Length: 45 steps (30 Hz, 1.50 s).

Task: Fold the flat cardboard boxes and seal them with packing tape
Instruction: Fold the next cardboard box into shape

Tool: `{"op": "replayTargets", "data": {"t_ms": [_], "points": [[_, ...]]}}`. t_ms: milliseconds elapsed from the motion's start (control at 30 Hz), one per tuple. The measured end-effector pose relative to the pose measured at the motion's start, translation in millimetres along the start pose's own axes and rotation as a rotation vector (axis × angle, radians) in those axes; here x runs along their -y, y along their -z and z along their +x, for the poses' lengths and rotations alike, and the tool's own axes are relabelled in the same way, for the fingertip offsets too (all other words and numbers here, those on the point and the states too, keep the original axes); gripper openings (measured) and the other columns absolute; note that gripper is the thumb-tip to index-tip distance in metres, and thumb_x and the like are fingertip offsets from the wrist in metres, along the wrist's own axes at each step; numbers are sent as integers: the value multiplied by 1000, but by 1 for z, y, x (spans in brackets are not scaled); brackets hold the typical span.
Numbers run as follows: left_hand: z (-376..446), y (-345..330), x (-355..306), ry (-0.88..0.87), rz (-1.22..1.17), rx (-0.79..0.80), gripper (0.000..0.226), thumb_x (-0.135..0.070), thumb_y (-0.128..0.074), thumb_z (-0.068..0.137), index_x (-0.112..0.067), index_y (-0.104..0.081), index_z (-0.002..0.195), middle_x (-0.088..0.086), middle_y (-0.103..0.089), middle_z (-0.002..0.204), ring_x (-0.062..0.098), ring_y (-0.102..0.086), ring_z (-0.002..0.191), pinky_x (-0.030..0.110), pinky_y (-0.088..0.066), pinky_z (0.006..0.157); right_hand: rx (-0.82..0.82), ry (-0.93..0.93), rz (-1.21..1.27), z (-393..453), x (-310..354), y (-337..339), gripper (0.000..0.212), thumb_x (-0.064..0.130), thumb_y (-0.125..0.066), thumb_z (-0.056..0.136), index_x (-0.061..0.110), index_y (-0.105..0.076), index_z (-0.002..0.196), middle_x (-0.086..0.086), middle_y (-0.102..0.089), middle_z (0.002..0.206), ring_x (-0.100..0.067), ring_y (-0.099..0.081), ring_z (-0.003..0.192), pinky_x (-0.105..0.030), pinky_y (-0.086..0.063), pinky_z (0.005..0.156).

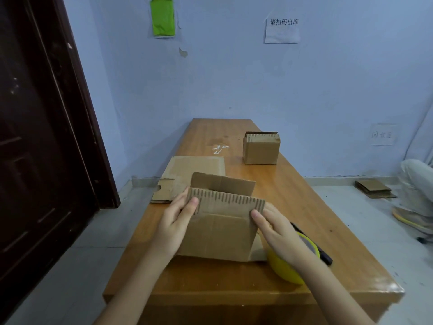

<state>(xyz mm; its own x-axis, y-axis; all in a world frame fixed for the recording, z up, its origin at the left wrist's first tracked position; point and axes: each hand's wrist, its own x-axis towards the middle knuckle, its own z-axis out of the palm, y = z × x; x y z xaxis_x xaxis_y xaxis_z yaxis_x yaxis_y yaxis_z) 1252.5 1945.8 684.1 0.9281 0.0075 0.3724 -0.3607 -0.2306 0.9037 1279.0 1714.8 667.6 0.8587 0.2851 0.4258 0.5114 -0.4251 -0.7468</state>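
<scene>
Both hands clamp one box (220,233) by its upper edge: left hand (174,221) pinching the left corner, thumb on the near face, fingers behind; right hand (278,233) pinching the right corner the same way. Neither is spread; both are closed on cardboard.

Table (234,277): long wooden top, running away from me toward the blue wall. Box stands on it near the front edge, centre, between my wrists.

Box, as I read it: half-erected. Near panel upright, leaning slightly away; corrugated top edge exposed; a far flap (222,182) rises behind it. Long axis runs left to right across the table. Opening faces up and away from me.

Flat blank (187,174) lies just behind, overhanging the left table edge, still unfolded. A finished box (261,148) sits well back on the right.

Tape roll (285,266), yellow, just beside the box's right end, partly under my right forearm. A dark tool (325,255) lies behind it; I cannot tell what it is.

Step, my judgement: squaring the sleeve open, before the flaps close. Next calls for pushing the corners to square, folding the flaps in flush, then freeing the right hand for the tape while the left holds the seam shut.
</scene>
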Motion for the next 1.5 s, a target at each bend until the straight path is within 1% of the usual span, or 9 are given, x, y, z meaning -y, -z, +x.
{"op": "replayTargets", "data": {"t_ms": [200,367,667,767,867,933,1067,1300,1500], "points": [[-2,-8,13,73,-108,-211,21,-22,-50,94,-23,-59,113,-11,-63,109,-11,-58,95,5,-45,75,-206,-52,206,6,6,-22,22,35,-52,94,25,-69,104,16,-57,119,6,-50,112,-15,-49,83],[-5,-5,18,147,-177,-254,31,-15,-54,93,-28,-54,121,-19,-55,118,-8,-51,104,10,-41,78,-199,-137,173,7,10,-23,15,23,-59,92,29,-60,106,16,-56,117,5,-51,110,-3,-43,74],[0,6,8,206,-130,-84,61,-6,-44,97,-40,-26,145,-12,-44,127,-5,-49,102,0,-42,64,-54,-262,215,11,11,-13,71,26,-60,92,38,-17,147,27,-40,130,5,-49,106,-9,-47,70],[2,10,3,149,-21,2,63,-5,-40,98,-45,-22,144,-15,-33,137,-1,-34,122,0,-34,84,-31,-215,202,13,14,-10,75,24,-59,93,52,-9,141,39,-33,122,2,-50,105,-10,-47,70],[2,9,7,94,77,34,55,-7,-37,99,-46,-33,136,-19,-29,141,-10,-27,125,14,-24,101,2,-183,167,13,14,-8,58,24,-56,94,57,-25,130,35,-37,122,-1,-50,106,-11,-48,72],[2,5,13,49,143,-6,46,-5,-36,98,-40,-43,127,-13,-37,138,-27,-36,100,-1,-29,85,-3,-173,167,12,12,-8,41,22,-57,93,48,-43,121,27,-44,126,-2,-52,107,-12,-49,72],[4,0,21,47,240,-89,28,-5,-36,98,-25,-55,103,-3,-48,118,-21,-44,85,-2,-34,69,-23,-180,152,11,7,-9,17,19,-60,92,29,-59,105,15,-50,132,11,-53,96,-8,-46,71],[6,7,14,116,153,-42,20,-21,-51,95,-10,-53,78,1,-56,78,12,-52,73,18,-39,70,-12,-290,-536,26,40,-8,45,71,-46,82,29,-55,98,20,-57,103,-8,-58,89,-31,-49,71],[18,5,3,237,217,-110,19,-25,-63,89,-9,-58,81,-3,-67,93,11,-59,94,29,-40,80,-118,-271,-852,45,60,-39,60,80,-46,76,21,-42,86,6,-46,82,-16,-52,73,-30,-39,60]]}}
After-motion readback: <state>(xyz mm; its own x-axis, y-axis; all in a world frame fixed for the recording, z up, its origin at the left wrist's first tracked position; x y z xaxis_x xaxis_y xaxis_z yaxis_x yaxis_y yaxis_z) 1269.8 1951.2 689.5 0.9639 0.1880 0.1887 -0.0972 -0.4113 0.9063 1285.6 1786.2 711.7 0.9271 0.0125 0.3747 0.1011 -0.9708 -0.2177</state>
